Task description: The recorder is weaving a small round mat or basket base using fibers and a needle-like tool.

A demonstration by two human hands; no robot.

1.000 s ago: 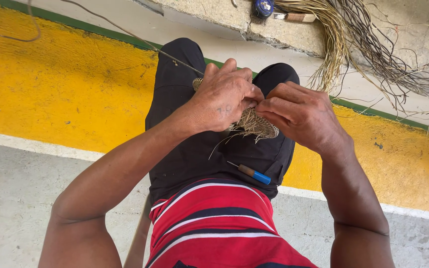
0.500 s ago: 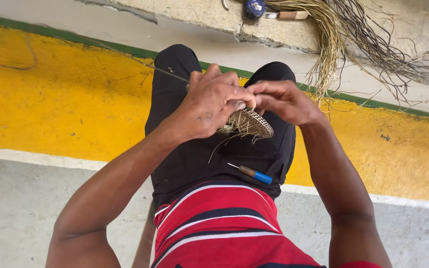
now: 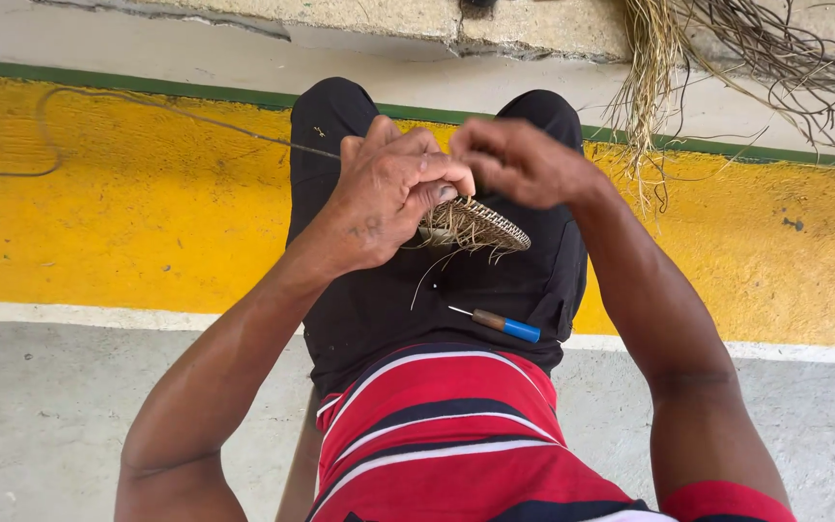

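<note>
Head view: a small woven disc point(image 3: 475, 225) is pinched at its rim by the left hand point(image 3: 388, 198), held just above the lap. The right hand point(image 3: 519, 159) is closed narrowly beside it, blurred; whether a fibre is gripped cannot be told. A thin strand point(image 3: 195, 114) is seen running off to the left over the yellow floor. A blue-handled awl point(image 3: 500, 323) is laid loose on the black shorts point(image 3: 359, 300); it could be rolled off if a knee is shifted. The strand could be snapped by a hard pull.
</note>
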